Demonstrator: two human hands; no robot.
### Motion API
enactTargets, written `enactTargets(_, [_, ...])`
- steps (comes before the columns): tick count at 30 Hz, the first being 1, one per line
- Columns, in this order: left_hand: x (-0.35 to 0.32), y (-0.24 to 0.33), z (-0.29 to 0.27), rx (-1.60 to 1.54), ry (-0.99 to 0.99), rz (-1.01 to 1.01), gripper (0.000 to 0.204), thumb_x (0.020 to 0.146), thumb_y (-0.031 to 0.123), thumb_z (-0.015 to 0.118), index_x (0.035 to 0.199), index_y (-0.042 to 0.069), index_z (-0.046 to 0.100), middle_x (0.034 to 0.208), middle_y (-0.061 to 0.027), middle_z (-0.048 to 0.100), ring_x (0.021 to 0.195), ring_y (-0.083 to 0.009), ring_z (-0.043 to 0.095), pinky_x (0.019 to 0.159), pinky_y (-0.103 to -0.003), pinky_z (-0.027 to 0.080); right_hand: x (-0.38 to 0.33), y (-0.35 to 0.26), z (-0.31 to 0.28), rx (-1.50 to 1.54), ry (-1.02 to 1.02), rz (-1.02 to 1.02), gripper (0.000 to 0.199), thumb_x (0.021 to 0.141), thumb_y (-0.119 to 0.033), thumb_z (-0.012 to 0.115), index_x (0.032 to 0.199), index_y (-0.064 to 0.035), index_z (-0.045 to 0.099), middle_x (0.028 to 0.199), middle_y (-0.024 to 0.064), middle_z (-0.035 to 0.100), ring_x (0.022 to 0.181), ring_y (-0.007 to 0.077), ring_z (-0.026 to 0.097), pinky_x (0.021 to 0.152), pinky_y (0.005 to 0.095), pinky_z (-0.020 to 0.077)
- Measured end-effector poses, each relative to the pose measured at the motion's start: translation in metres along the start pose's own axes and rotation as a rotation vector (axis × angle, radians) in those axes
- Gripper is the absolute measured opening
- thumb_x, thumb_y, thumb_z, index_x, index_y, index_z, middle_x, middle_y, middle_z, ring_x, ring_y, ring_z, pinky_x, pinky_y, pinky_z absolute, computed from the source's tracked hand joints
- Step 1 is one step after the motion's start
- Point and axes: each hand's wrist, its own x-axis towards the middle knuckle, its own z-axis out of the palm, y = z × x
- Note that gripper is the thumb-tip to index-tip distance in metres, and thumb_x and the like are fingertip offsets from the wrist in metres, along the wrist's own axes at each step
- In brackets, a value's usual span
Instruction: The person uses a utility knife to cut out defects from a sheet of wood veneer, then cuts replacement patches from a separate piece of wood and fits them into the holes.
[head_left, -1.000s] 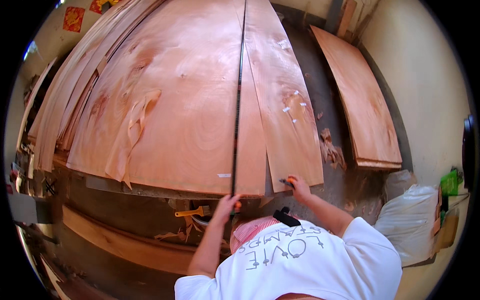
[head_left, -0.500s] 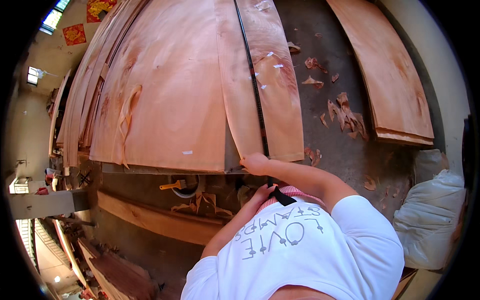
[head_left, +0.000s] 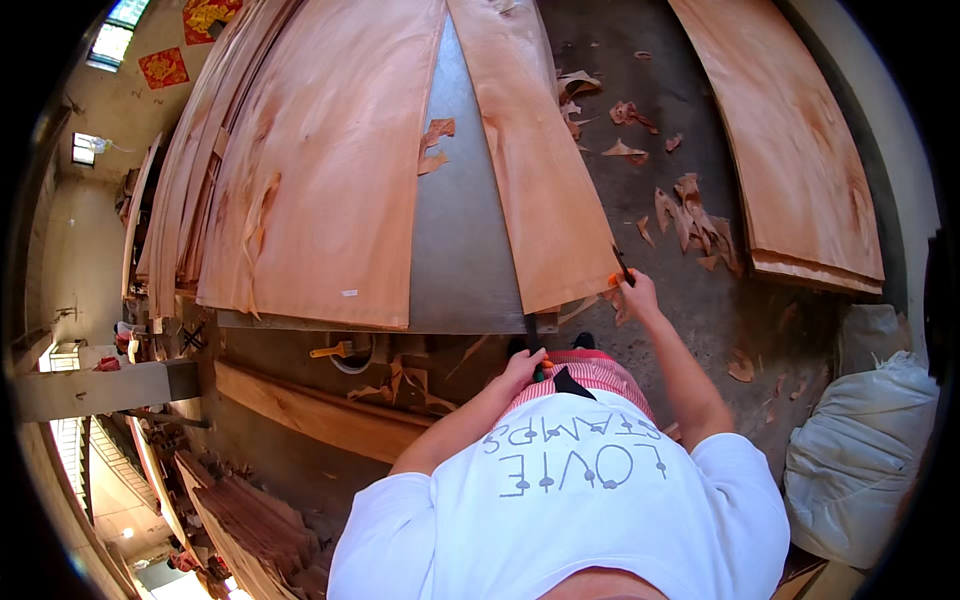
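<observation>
A long strip of thin wood veneer (head_left: 545, 200) lies slanted on the grey tabletop (head_left: 460, 270), its near corner at the right edge. There my right hand (head_left: 640, 293) is closed on a knife (head_left: 622, 265) with an orange grip and a dark blade, held beside that corner. My left hand (head_left: 520, 370) is closed at the table's near edge around a black rod (head_left: 532, 335); the rod's far part is hidden under the strip. Left of the gap lies a wide veneer sheet (head_left: 320, 170) with a small white label.
Torn veneer scraps (head_left: 690, 215) litter the floor to the right, beside a stack of sheets (head_left: 800, 170). A white sack (head_left: 860, 450) stands at lower right. Under the near edge are a bucket (head_left: 352, 362) with a yellow-handled brush (head_left: 332, 350) and a wooden board (head_left: 310, 405).
My right hand has moved from the near end of the strip out to its right corner. The strip has swung right, baring grey tabletop. The rod no longer lies across the veneer.
</observation>
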Motion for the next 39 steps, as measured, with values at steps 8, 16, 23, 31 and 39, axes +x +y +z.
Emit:
enactTargets(8, [0.014, 0.015, 0.0, 0.053, 0.058, 0.042, 0.027, 0.087, 0.03, 0.051, 0.088, 0.002, 0.051, 0.076, -0.01, 0.059, 0.059, -0.0175, 0.055, 0.052, -0.031, 0.047, -0.009, 0.055, 0.01, -0.134, -0.038, -0.002, 0.023, 0.077, -0.023, 0.058, 0.089, -0.0043, 0.063, 0.076, 0.0111, 0.064, 0.07, 0.0224, 0.061, 0.063, 0.0329, 0.046])
enactTargets(16, [0.024, 0.027, -0.023, 0.083, -0.092, 0.076, 0.026, 0.085, 0.028, 0.054, 0.085, 0.002, 0.057, 0.073, -0.0072, 0.058, 0.062, -0.0169, 0.055, 0.055, -0.032, 0.046, -0.029, 0.018, 0.049, -0.35, -0.233, -0.15, 0.019, 0.076, -0.02, 0.056, 0.088, -0.007, 0.063, 0.065, 0.0091, 0.061, 0.055, 0.019, 0.059, 0.058, 0.0307, 0.0479])
enactTargets(23, [-0.018, 0.056, -0.014, 0.403, -0.648, 0.39, 0.045, 0.078, 0.024, 0.063, 0.11, -0.002, 0.046, 0.097, -0.0085, 0.056, 0.079, -0.0135, 0.055, 0.068, -0.027, 0.046, -0.066, -0.085, 0.12, -0.524, -0.18, -0.06, 0.059, 0.064, -0.041, 0.067, 0.104, -0.0007, 0.052, 0.087, 0.0159, 0.061, 0.08, 0.0314, 0.06, 0.072, 0.0356, 0.0466])
enactTargets(31, [-0.029, 0.076, -0.029, 0.767, -0.619, 0.402, 0.038, 0.086, 0.026, 0.053, 0.111, -0.002, 0.05, 0.096, -0.0096, 0.059, 0.085, -0.014, 0.054, 0.075, -0.027, 0.045, -0.071, -0.071, 0.084, -0.201, 0.229, 0.072, 0.045, 0.069, -0.033, 0.063, 0.098, 0.0011, 0.056, 0.085, 0.0174, 0.061, 0.081, 0.0287, 0.06, 0.072, 0.0346, 0.0462])
enactTargets(39, [-0.032, 0.093, -0.045, 0.531, -0.235, 0.074, 0.036, 0.088, 0.029, 0.05, 0.112, 0.003, 0.05, 0.096, -0.0065, 0.06, 0.082, -0.0109, 0.055, 0.071, -0.023, 0.044, -0.073, -0.056, -0.036, 0.437, -0.043, 0.002, 0.021, 0.078, -0.023, 0.059, 0.08, -0.0029, 0.057, 0.056, -0.0012, 0.048, 0.052, 0.0065, 0.044, 0.047, 0.0226, 0.0357])
